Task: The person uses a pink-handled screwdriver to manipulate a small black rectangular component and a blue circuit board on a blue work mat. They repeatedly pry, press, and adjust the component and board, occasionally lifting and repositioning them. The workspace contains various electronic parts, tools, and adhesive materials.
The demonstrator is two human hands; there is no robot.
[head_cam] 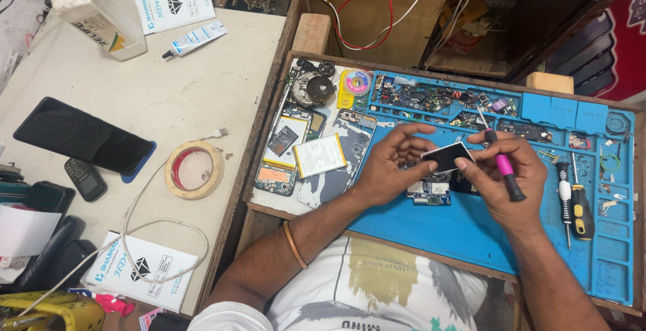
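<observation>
From the head camera I see my left hand (393,163) pinching one end of a small dark card (447,156) between thumb and fingers, just above the blue mat (437,230) at the centre of the surface. My right hand (508,173) pinches the card's other end with its fingertips and also clamps a pink-handled screwdriver (503,163) in its palm, tip pointing to 11 o'clock. Under the card lies a circuit board (429,191). At 3 o'clock of my right hand rest two more screwdrivers (575,203). At 9 o'clock, well apart, sit a tape roll (194,169) and a black phone (82,136).
</observation>
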